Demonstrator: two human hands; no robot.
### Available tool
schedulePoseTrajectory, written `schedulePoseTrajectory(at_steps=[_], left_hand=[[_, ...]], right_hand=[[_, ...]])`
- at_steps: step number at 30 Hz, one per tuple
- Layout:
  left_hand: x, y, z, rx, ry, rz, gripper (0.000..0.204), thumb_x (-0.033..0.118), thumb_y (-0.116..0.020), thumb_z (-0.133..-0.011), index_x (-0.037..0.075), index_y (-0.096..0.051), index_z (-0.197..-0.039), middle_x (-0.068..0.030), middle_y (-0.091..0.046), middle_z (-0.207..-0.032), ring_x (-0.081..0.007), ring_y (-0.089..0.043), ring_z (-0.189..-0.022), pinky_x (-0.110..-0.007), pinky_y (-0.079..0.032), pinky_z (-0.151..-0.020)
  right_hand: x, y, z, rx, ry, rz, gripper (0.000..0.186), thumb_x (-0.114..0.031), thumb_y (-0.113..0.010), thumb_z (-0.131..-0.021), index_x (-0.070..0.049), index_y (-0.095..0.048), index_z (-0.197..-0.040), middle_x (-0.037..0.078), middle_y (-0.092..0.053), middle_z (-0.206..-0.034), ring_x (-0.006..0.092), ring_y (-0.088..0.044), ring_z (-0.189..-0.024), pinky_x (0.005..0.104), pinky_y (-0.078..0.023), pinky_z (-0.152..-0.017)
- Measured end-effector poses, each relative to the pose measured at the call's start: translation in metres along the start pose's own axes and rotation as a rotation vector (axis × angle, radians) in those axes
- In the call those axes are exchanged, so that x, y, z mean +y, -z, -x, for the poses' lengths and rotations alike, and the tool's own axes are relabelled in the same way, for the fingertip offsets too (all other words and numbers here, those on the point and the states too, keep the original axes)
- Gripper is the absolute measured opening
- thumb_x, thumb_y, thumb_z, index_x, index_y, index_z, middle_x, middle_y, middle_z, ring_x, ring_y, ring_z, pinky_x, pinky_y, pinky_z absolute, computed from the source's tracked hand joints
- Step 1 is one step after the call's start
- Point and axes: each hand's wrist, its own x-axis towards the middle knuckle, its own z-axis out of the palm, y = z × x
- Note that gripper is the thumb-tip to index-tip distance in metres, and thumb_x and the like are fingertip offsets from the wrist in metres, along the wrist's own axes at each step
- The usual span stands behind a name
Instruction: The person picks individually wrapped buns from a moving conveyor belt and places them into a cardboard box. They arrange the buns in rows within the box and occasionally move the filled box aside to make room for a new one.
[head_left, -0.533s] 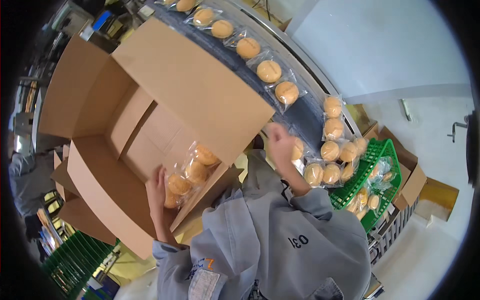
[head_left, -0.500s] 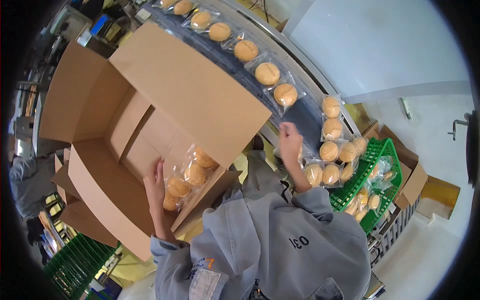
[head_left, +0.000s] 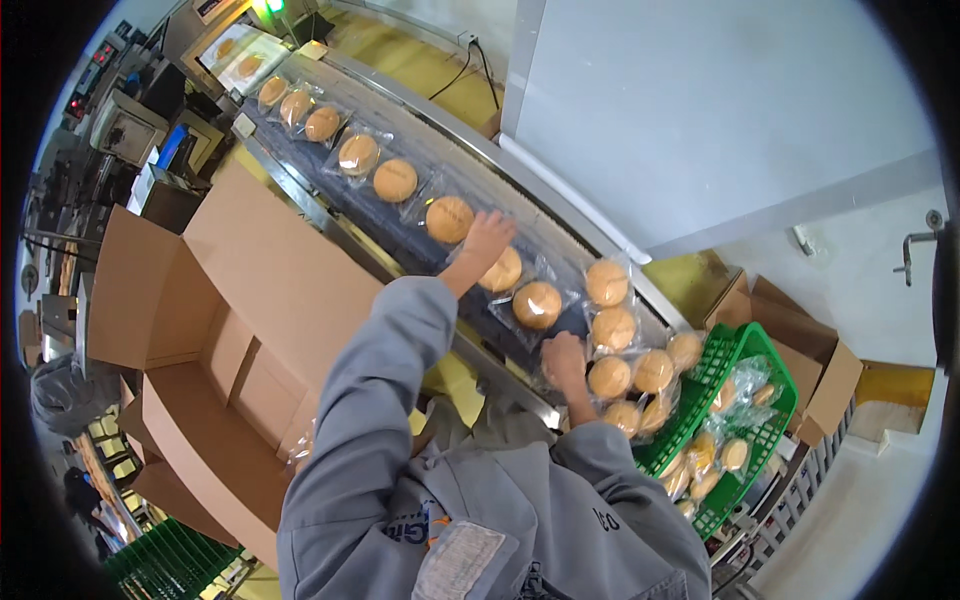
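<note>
Round golden buns (head_left: 396, 180) in clear plastic bags lie in a row along the dark conveyor belt (head_left: 345, 205). My left hand (head_left: 488, 240) reaches over the belt between two bagged buns, fingers apart and stretched towards the far side; one bagged bun (head_left: 500, 272) is partly under its wrist. Close to the belt's near end, my right hand (head_left: 565, 362) has its fingers curled, beside another bagged bun (head_left: 538, 305). What those fingers may hold is hidden. Further bagged buns (head_left: 612, 328) are gathered just right of it.
A large open cardboard box (head_left: 270, 275) stands at left, with part of a bag visible inside behind my left sleeve. At right, a green plastic basket (head_left: 742, 490) holds more bagged buns. Behind it sits another open carton (head_left: 800, 330). A metal rail (head_left: 450, 125) edges the belt.
My left hand has left the inside of the cardboard box and now reaches over the belt. My right hand is lower in view, by the belt's end. The view has shifted, showing more belt.
</note>
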Motion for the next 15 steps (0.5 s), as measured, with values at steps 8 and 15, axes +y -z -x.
schedulePoseTrajectory(at_steps=[8,15], left_hand=[[0.016,0.022,0.024,-0.766,-0.261,-0.138,0.026,0.025,-0.055,-0.076,0.014,-0.064,-0.099,-0.0037,-0.053,-0.115,-0.0197,-0.039,-0.113,-0.043,-0.03,-0.087],[-0.02,-0.04,0.056,-0.289,0.09,-0.38,0.026,0.026,-0.056,-0.075,0.01,-0.065,-0.095,-0.0071,-0.051,-0.106,-0.0221,-0.046,-0.101,-0.068,-0.024,-0.084]], right_hand=[[0.011,-0.05,-0.005,-0.056,0.015,0.092,0.023,-0.021,-0.057,-0.079,0.001,-0.057,-0.084,0.017,-0.058,-0.088,0.0338,-0.059,-0.075,0.0419,-0.047,-0.064],[0.0,-0.025,0.004,0.122,-0.045,-0.028,0.024,-0.024,-0.059,-0.077,0.0,-0.059,-0.079,0.017,-0.06,-0.08,0.0349,-0.059,-0.074,0.0436,-0.047,-0.063]])
